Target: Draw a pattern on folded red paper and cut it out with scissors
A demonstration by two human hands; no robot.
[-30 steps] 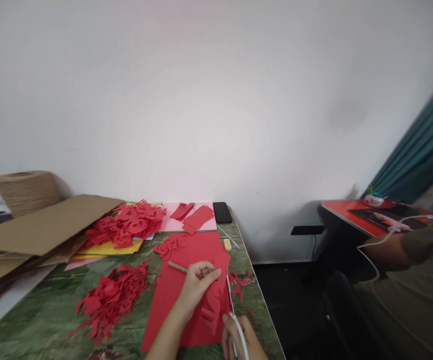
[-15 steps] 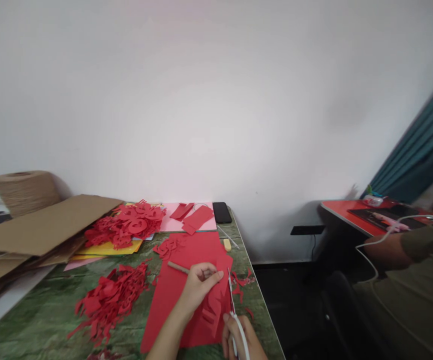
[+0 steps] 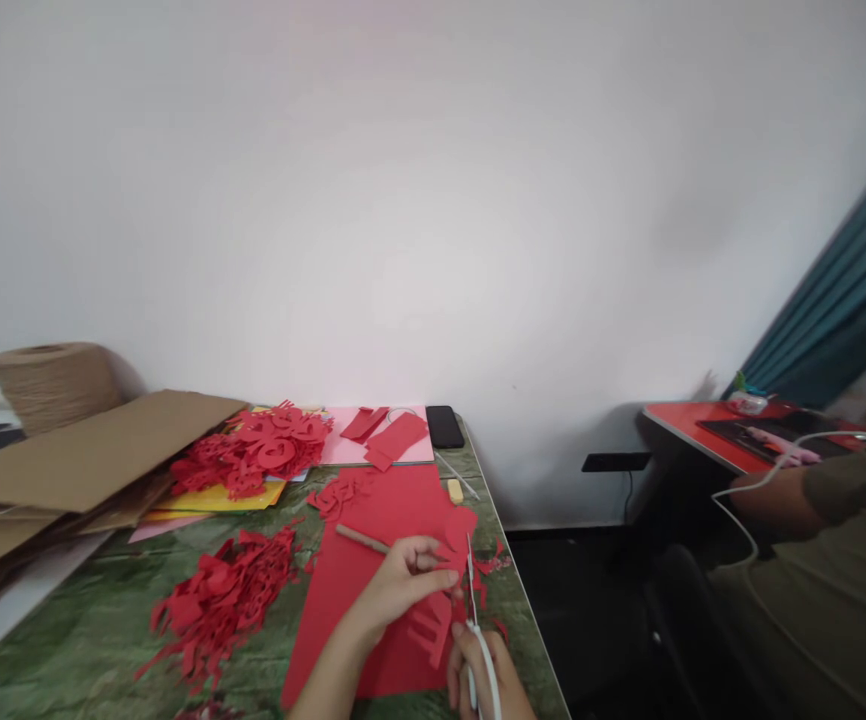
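Note:
My left hand (image 3: 403, 580) is closed on a piece of red paper (image 3: 430, 628) with cut-out strokes along its lower part. In my right hand (image 3: 489, 675) are white-handled scissors (image 3: 487, 655), their blades pointing up and away beside the paper piece. Both hands are over a large red sheet (image 3: 358, 640) lying on the green table (image 3: 95, 640). A brown stick-like pen or pencil (image 3: 360, 538) rests on that sheet, just beyond my left fingers. Small red scraps (image 3: 482, 572) lie to the right of the blades.
Piles of red cuttings (image 3: 227, 595) and cut-out shapes (image 3: 272, 447) are on the left. Cardboard (image 3: 95, 445) and a twine spool (image 3: 54, 385) stand behind. A black phone (image 3: 444, 427) and an eraser (image 3: 455, 491) lie near the right edge. Another person's arm (image 3: 778, 505) is at the red table (image 3: 692, 425).
My left hand has moved slightly right and nearer, turning the red paper piece. The scissors have shifted a little to the right and tilt differently.

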